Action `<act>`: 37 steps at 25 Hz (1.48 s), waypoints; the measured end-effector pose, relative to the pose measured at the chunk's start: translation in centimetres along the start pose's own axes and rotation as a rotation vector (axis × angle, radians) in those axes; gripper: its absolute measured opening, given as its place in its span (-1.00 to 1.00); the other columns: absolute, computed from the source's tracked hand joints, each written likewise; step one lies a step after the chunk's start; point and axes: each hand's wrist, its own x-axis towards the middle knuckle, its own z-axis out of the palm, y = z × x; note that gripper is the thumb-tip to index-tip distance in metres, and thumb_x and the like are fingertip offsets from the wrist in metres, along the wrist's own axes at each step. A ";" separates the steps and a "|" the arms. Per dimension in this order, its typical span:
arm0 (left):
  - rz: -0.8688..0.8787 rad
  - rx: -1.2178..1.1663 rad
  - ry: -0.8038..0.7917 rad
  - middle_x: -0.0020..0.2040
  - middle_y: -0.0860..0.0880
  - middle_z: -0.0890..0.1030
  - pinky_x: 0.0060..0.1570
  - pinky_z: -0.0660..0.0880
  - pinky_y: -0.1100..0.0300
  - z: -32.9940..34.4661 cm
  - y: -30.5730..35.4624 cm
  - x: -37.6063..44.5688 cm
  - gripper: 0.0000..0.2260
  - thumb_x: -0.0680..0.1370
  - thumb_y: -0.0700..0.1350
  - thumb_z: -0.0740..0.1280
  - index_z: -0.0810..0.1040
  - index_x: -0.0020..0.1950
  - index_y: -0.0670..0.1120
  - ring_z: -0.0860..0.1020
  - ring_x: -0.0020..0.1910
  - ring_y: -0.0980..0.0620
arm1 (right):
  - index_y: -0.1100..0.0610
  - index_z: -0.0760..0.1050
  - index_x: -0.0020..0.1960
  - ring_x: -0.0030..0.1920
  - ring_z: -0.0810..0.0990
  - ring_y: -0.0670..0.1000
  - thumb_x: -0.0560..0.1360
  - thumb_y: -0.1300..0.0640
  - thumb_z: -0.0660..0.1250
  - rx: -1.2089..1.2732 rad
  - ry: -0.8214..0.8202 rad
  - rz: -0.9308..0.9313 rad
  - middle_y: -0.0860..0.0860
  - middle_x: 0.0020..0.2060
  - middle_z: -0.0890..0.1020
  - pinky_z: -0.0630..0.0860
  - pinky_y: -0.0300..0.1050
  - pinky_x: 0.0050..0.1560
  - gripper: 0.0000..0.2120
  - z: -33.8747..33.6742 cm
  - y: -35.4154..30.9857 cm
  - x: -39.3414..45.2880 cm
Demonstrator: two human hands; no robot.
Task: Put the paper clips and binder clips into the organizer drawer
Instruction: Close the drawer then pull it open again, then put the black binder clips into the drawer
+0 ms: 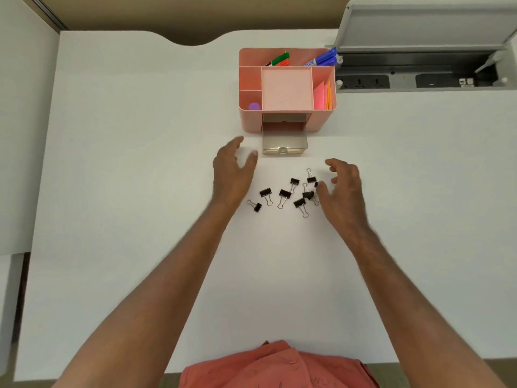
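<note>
1. From the head view we see a white bench (140, 191) with a pink organizer (286, 91) standing at 12 o'clock from our hands.
2. The organizer's clear drawer (284, 144) is pulled out toward us at its front and looks empty.
3. A scatter of black binder clips (285, 194) lies on the bench at 6 o'clock from the drawer, near it but apart; we cannot make out any plain paper clips among them.
4. Our left hand (233, 175) is at 9 o'clock of the scatter, fingers spread and relaxed, holding nothing; its fingertips point toward the drawer's left corner without touching it.
5. The leftmost clip (255, 205) lies just beside the left wrist, at about 5 o'clock from the left hand.
6. Our right hand (342, 191) is at 3 o'clock of the scatter, fingers loosely curved and open, gripping nothing that we can see.
7. Its thumb touches or nearly touches the rightmost clips (311, 179); we cannot tell which.
8. The scatter lies between the two hands.
9. In the organizer's back compartments stand green and red markers (280, 59) and blue markers (324, 58); sticky notes (321, 96) fill the right slot, and a purple item (254, 106) sits in the front-left cell.
10. At 2 o'clock an open cable tray (419, 77) holds power sockets.
</note>
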 end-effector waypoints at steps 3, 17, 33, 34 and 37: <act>0.156 0.332 -0.204 0.38 -0.04 0.39 0.34 0.31 0.18 0.6 -2.3 -4.1 -0.38 0.56 0.12 0.40 0.29 0.58 0.05 0.32 0.40 -0.04 | -0.05 0.33 0.48 0.34 0.38 0.06 0.45 -0.09 0.50 -0.102 -0.174 0.065 -0.02 0.33 0.38 0.49 0.02 0.24 -0.33 -0.4 1.7 -1.2; 0.337 0.522 -0.308 0.21 -0.09 0.45 0.02 0.58 0.02 0.3 -3.4 -6.6 -0.78 0.52 -0.28 0.43 0.57 0.15 -0.14 0.58 0.01 -0.08 | 0.00 0.50 0.25 0.05 0.57 -0.02 0.50 0.23 0.44 -0.075 -0.265 -0.083 -0.01 0.13 0.44 0.55 -0.06 0.16 -0.64 1.0 0.1 -3.6; 0.298 0.578 -0.299 0.16 -0.08 0.43 -0.09 0.57 0.07 0.7 -2.7 -6.3 -0.76 0.51 -0.31 0.34 0.53 0.16 -0.13 0.57 -0.07 -0.06 | -0.01 0.63 -0.04 -0.10 0.64 -0.07 0.47 0.23 0.35 -0.034 -0.182 0.018 -0.04 -0.06 0.67 0.55 -0.22 -0.12 -0.82 -0.8 -1.9 -1.3; 0.303 0.565 -0.295 0.15 -0.08 0.43 -0.11 0.55 0.09 0.7 -2.8 -6.2 -0.76 0.51 -0.34 0.31 0.54 0.13 -0.13 0.56 -0.06 -0.05 | 0.00 0.65 -0.02 -0.11 0.64 -0.10 0.49 0.25 0.34 0.003 -0.146 -0.003 -0.06 -0.05 0.68 0.56 -0.25 -0.10 -0.81 -1.1 -2.9 -0.5; 0.275 0.548 -0.306 0.08 -0.06 0.49 -0.25 0.39 0.25 0.7 -3.0 -5.8 -0.73 0.51 -0.39 0.23 0.58 0.07 -0.10 0.54 -0.11 -0.01 | 0.04 0.67 0.01 -0.12 0.64 -0.17 0.52 0.27 0.32 0.052 -0.055 -0.123 -0.10 -0.03 0.69 0.56 -0.35 -0.05 -0.79 -1.3 -6.2 2.8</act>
